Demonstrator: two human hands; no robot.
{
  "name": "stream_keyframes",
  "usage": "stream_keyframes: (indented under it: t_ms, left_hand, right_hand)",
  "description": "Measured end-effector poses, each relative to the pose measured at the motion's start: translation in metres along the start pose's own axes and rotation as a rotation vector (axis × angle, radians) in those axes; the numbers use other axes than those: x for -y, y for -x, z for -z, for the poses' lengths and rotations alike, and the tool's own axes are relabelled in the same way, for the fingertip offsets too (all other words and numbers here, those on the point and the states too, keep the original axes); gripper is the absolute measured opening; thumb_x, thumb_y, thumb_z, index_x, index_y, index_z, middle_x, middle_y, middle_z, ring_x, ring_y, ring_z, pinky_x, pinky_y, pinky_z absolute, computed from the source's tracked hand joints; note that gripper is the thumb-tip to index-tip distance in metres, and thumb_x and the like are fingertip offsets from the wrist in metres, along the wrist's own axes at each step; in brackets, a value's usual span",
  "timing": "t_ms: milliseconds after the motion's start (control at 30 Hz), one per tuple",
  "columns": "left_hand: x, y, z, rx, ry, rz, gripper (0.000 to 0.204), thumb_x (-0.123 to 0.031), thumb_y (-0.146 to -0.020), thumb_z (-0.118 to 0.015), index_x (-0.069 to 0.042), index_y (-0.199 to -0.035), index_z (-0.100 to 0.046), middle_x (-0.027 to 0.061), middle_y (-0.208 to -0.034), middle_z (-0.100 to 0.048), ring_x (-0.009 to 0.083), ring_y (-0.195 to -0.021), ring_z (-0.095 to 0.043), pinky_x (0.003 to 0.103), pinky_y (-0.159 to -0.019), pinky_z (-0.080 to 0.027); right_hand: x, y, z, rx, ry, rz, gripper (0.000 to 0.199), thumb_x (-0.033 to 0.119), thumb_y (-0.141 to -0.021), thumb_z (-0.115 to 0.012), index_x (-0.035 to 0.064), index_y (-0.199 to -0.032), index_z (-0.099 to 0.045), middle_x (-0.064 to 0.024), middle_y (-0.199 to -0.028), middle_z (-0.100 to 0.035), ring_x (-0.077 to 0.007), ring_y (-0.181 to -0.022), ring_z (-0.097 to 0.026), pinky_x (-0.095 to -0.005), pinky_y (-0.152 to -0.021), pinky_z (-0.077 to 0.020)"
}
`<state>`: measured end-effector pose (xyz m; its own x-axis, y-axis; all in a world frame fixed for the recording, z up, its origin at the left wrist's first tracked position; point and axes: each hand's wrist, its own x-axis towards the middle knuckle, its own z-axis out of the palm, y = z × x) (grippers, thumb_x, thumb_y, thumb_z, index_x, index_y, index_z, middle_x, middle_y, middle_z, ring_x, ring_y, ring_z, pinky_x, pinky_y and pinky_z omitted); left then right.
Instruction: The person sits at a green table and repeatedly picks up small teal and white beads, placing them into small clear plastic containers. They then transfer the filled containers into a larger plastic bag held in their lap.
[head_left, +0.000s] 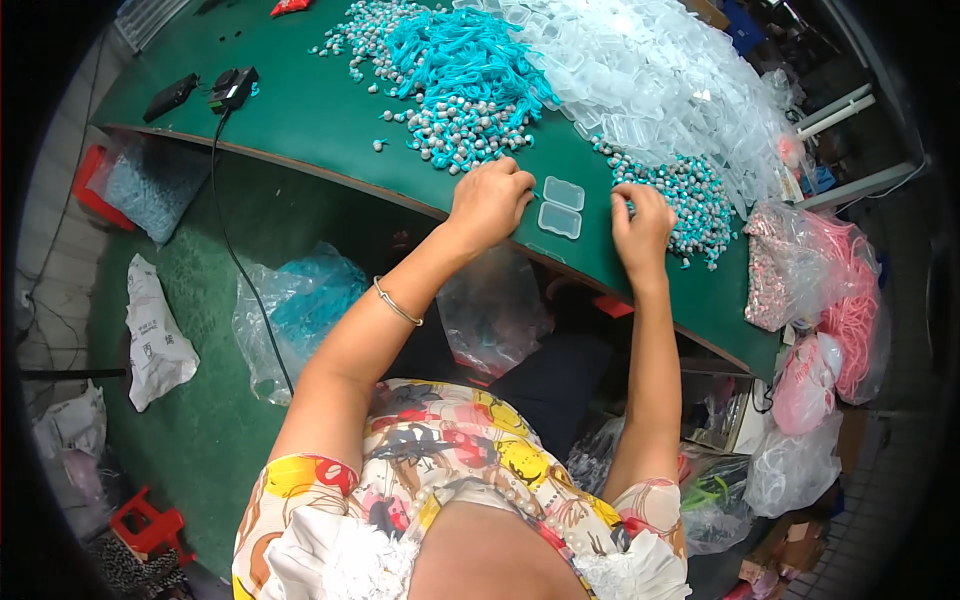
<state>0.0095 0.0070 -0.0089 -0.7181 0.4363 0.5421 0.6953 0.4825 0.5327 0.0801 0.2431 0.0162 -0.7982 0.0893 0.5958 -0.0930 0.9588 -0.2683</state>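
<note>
Between the left grip [492,203] and right grip [645,225], an open clear case [560,220] lies near the green bench's [330,120] front edge. Both curl; whether closed on anything, I cannot tell. A careless sweep could knock it off or scatter small pieces [697,215] beside the right grip.

Setting: by appearance, a workshop handling small goods in bulk. Evidence: long green bench [300,110] bearing large heaps of clear plastic cases [640,80], teal cords [455,55] and small grey-and-teal pieces [470,132]; bagged pink cords [848,330] by its right end; white sack [157,335] and plastic bag of teal material [312,295] on the green floor [205,430].
</note>
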Motion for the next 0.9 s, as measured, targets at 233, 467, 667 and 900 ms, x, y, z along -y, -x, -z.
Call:
stream_keyframes:
  t_ms: [233,467,667,900]
  left_hand:
    - [-0.003,0.002,0.000,-0.012,0.058,0.019,0.012,-0.014,-0.078,-0.073,-0.008,-0.089,-0.072,0.0100,-0.083,-0.064,0.0313,-0.085,-0.065,0.044,-0.074,-0.051]
    - [-0.002,0.003,0.004,0.023,0.410,0.172,0.016,-0.010,-0.082,-0.072,-0.004,-0.097,-0.071,0.0089,-0.086,-0.069,0.0188,-0.067,-0.063,0.033,-0.063,-0.051]
    - [-0.015,0.004,-0.001,0.110,0.501,0.139,0.017,-0.011,-0.081,-0.074,-0.004,-0.097,-0.071,0.0073,-0.084,-0.067,0.0165,-0.064,-0.059,0.031,-0.060,-0.049]
    - [-0.016,0.009,-0.005,0.058,0.265,0.028,0.012,-0.017,-0.075,-0.076,-0.011,-0.084,-0.073,0.0080,-0.088,-0.066,0.0306,-0.092,-0.062,0.043,-0.079,-0.048]
  right_hand:
    - [-0.020,-0.023,-0.019,0.081,0.417,0.024,0.013,0.014,-0.080,-0.072,0.0142,-0.093,-0.070,-0.0034,-0.092,-0.067,-0.0250,-0.095,-0.061,-0.0474,-0.089,-0.0355]
    - [-0.032,-0.022,-0.029,0.013,0.436,0.109,0.012,0.011,-0.080,-0.070,0.0150,-0.091,-0.069,-0.0025,-0.090,-0.066,-0.0241,-0.093,-0.061,-0.0458,-0.085,-0.0344]
    - [-0.022,-0.024,-0.022,0.024,0.358,0.057,0.013,0.010,-0.075,-0.068,0.0145,-0.088,-0.069,-0.0024,-0.087,-0.067,-0.0230,-0.090,-0.062,-0.0463,-0.085,-0.0354]
    - [0.041,0.010,0.003,0.212,-0.241,-0.138,0.012,0.012,-0.073,-0.070,0.0135,-0.085,-0.068,0.0012,-0.085,-0.067,-0.0203,-0.084,-0.062,-0.0405,-0.081,-0.0388]
